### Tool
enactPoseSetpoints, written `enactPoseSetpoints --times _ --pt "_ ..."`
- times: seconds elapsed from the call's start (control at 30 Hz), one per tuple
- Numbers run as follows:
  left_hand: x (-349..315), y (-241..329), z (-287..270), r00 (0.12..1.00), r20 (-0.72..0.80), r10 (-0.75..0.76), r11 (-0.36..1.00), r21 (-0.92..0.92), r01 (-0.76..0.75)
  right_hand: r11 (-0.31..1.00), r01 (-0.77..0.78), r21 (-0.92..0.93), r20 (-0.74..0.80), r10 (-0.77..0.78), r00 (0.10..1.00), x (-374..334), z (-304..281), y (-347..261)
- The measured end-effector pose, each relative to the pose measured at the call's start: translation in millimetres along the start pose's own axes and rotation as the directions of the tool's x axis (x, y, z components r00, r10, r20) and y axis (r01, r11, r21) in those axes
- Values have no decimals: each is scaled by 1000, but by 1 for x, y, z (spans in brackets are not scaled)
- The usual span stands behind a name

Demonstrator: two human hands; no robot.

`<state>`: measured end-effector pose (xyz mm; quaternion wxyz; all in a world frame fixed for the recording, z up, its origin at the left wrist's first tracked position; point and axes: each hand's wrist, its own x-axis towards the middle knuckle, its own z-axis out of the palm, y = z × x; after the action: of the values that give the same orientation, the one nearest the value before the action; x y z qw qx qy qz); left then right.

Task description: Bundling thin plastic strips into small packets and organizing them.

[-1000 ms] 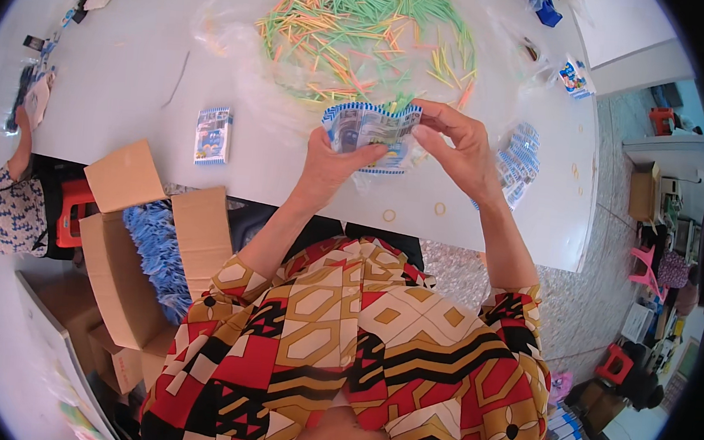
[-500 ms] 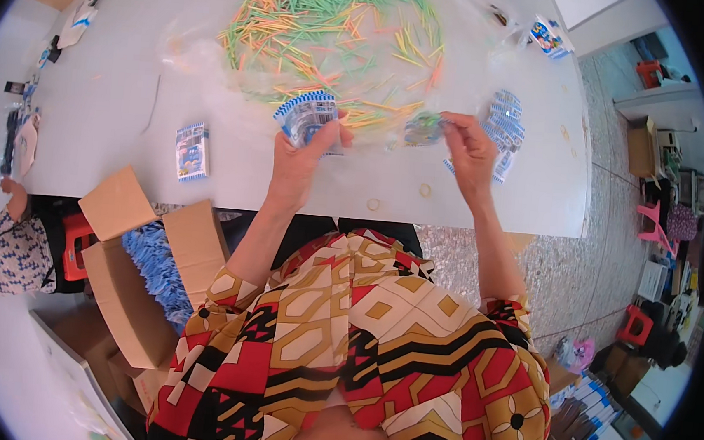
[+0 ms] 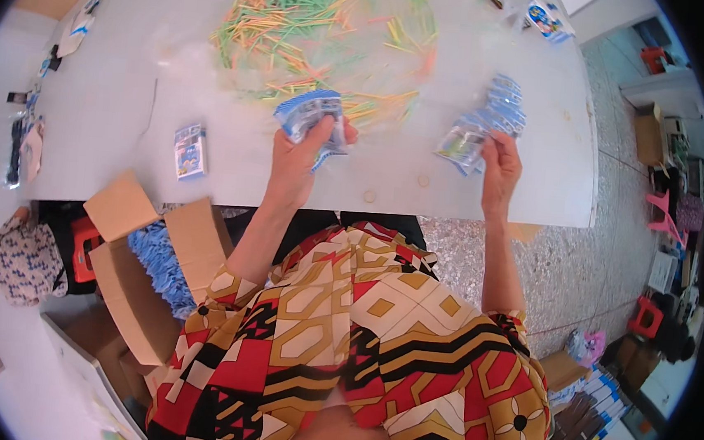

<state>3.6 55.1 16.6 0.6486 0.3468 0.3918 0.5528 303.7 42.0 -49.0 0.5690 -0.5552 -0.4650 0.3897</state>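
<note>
My left hand (image 3: pixel 294 159) is closed round some blue-and-white plastic packets (image 3: pixel 304 110), its thumb pressed on top. Over at the right, my right hand (image 3: pixel 502 167) pinches the edge of a single clear packet with blue striped ends (image 3: pixel 461 142); something greenish shows through it. That packet lies against an overlapping row of similar packets (image 3: pixel 506 100) on the white table (image 3: pixel 241 157). Beyond my hands, many thin green, orange and yellow sticks (image 3: pixel 292 37) are spread on clear plastic sheeting.
A blue-and-white packet (image 3: pixel 190 151) lies left of my left hand, and another (image 3: pixel 548 20) at the far right. Rubber bands (image 3: pixel 423 181) sit near the front edge. An open cardboard box (image 3: pixel 133 294) with blue bundles stands below left. Another person (image 3: pixel 31 257) sits at the left.
My right hand has moved right with its packet, from over the middle of the table to the overlapping row. My left hand stays nearly in place with its packets.
</note>
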Motion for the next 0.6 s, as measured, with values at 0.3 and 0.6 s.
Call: enactPoseSetpoints --times 0.3,0.6 --pt "-2 -1 5 1000 -16 -11 1000 3 11 878 245 -411 -65 -297 953 1 24 -47" --pt "-10 -13 3 998 48 -33 993 118 27 856 485 -181 610 -289 738 14 129 -101"
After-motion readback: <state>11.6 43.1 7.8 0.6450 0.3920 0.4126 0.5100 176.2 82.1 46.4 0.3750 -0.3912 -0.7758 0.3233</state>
